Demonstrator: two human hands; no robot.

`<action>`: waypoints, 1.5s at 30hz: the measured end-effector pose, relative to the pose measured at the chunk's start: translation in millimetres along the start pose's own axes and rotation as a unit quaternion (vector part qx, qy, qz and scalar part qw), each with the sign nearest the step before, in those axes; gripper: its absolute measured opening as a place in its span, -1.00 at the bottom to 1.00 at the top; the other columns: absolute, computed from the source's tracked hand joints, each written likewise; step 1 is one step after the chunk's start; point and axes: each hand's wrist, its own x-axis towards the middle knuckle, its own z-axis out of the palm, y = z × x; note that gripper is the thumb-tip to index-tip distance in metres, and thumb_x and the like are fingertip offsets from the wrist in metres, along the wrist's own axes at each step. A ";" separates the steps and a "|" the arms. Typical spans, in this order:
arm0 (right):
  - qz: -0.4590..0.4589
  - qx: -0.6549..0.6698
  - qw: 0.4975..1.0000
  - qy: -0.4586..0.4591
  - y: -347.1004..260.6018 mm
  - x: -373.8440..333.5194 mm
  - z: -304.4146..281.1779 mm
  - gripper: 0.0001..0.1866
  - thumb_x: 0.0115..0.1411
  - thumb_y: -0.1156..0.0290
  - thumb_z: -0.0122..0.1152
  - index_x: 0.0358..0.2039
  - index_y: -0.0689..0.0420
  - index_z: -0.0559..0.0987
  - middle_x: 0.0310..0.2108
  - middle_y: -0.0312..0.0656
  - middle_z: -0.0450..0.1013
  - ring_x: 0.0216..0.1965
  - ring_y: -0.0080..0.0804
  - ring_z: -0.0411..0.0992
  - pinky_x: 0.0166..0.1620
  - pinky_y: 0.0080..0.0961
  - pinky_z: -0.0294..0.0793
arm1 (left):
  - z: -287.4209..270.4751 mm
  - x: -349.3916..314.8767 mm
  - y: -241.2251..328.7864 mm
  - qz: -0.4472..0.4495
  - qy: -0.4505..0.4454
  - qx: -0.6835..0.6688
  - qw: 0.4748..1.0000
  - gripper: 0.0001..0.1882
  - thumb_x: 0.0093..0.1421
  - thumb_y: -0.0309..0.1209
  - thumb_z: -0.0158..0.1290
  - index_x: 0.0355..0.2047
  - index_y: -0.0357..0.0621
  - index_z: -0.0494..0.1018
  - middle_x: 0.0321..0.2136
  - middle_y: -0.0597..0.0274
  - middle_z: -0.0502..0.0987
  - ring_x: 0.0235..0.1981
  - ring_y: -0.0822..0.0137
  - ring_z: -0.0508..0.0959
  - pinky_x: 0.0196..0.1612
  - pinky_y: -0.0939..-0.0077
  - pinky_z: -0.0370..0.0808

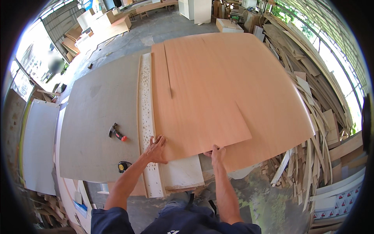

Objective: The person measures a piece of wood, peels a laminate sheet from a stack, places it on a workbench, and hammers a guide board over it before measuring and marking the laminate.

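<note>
A smaller orange-brown wood veneer sheet [202, 121] overlaps a larger sheet of the same colour [269, 85]. My right hand [216, 152] pinches the smaller sheet's near edge. At that sheet's near left corner, my left hand [156, 149] presses down with fingers apart, its fingertips close to the long white strip [145, 89] with many dark specks and raised wooden edges. The strip runs away from me, between the veneer and a grey board [97, 97]. Below the sheets, part of a white panel [183, 171] shows.
On the grey board lie a claw hammer [117, 133] with a black and red handle and a tape measure [123, 167]. Piles of wood strips [311, 156] line the right side. A white panel [39, 144] stands at left. Cabinets [196, 11] are at the back.
</note>
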 end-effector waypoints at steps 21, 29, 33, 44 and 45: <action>0.082 -0.162 0.982 0.055 -59.0 98.4 88.0 -0.70 0.25 0.39 0.09 -0.36 0.47 0.53 -0.60 0.06 0.51 -0.68 -0.26 0.53 -0.69 -0.49 0.58 | -31.5 93.4 -87.3 -0.059 -0.055 0.034 0.996 0.04 -0.11 0.10 0.16 0.22 -0.45 0.18 0.28 -0.13 0.16 0.37 0.00 0.06 0.39 -0.13 -0.21; 0.097 -0.205 0.973 0.046 -82.0 129.3 123.3 -0.68 0.24 0.36 0.09 -0.32 0.45 0.55 -0.59 0.03 0.54 -0.66 -0.30 0.55 -0.68 -0.54 0.56 | -43.6 127.2 -121.7 -0.092 -0.085 0.028 0.992 0.06 -0.10 0.09 0.19 0.27 -0.39 0.12 0.30 -0.07 0.10 0.38 0.04 0.03 0.40 -0.10 -0.22; 0.099 -0.192 0.975 0.051 -89.1 145.9 137.2 -0.67 0.25 0.35 0.08 -0.29 0.45 0.55 -0.59 0.02 0.54 -0.66 -0.31 0.54 -0.68 -0.54 0.56 | -47.3 145.0 -137.1 -0.092 -0.085 0.036 0.991 0.05 -0.10 0.08 0.19 0.27 -0.37 0.11 0.29 -0.06 0.13 0.37 0.05 0.04 0.40 -0.11 -0.22; 0.087 -0.200 0.975 0.041 -105.1 187.7 173.1 -0.68 0.25 0.35 0.09 -0.24 0.42 0.57 -0.58 0.01 0.54 -0.65 -0.32 0.55 -0.66 -0.55 0.57 | -56.3 183.2 -181.5 -0.097 -0.059 0.012 0.993 0.02 -0.09 0.06 0.23 0.22 -0.44 0.19 0.27 -0.08 0.16 0.35 0.03 0.09 0.40 -0.12 -0.22; 0.087 -0.200 0.975 0.042 -104.7 191.5 174.1 -0.68 0.25 0.35 0.09 -0.24 0.42 0.57 -0.58 0.01 0.54 -0.65 -0.32 0.55 -0.66 -0.55 0.57 | -55.2 187.1 -184.4 -0.096 -0.058 0.012 0.994 0.02 -0.09 0.06 0.23 0.22 -0.44 0.19 0.27 -0.08 0.16 0.35 0.03 0.09 0.40 -0.12 -0.22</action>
